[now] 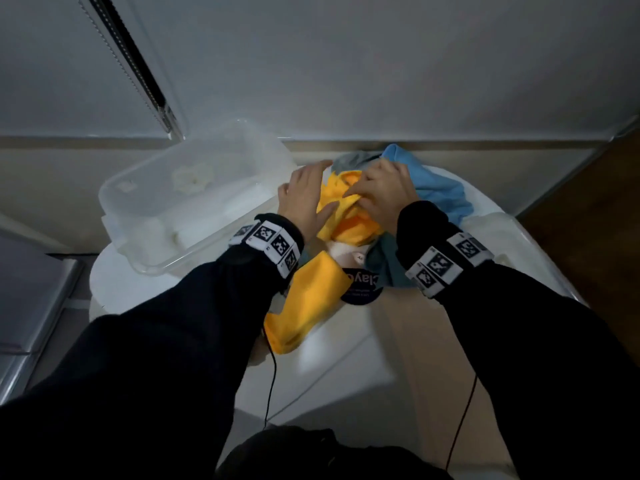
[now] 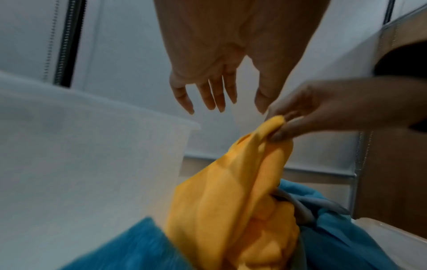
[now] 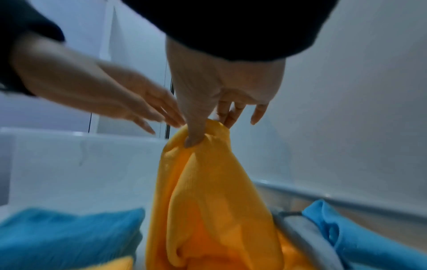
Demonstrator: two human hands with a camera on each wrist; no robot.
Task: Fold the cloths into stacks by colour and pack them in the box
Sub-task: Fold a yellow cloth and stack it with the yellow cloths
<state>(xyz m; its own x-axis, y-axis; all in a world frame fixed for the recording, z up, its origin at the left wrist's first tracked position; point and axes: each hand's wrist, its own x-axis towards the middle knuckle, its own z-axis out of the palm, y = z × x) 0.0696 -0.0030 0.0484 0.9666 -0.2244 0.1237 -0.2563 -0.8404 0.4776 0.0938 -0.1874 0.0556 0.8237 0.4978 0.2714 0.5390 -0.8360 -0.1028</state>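
A heap of cloths lies on a white table [image 1: 346, 358]. My right hand [image 1: 379, 192] pinches a fold of a yellow cloth [image 1: 349, 216] between thumb and fingers and lifts it from the heap; the right wrist view shows the pinch [image 3: 203, 133] at the cloth's [image 3: 208, 201] top. My left hand [image 1: 306, 194] hovers beside it with straight fingers [image 2: 215, 98], holding nothing. A light blue cloth [image 1: 436, 185] and a grey one [image 1: 349, 159] lie behind. Another yellow cloth [image 1: 304, 299] and a teal cloth [image 1: 384, 261] lie nearer me. A clear plastic box [image 1: 187, 199] stands at the left.
A round dark label [image 1: 360, 285] with white lettering and a pale cloth [image 1: 346, 252] show among the heap. A white wall rises close behind the table. A wooden floor strip [image 1: 595, 202] runs at the right, and a grey cabinet [image 1: 27, 306] stands at the left.
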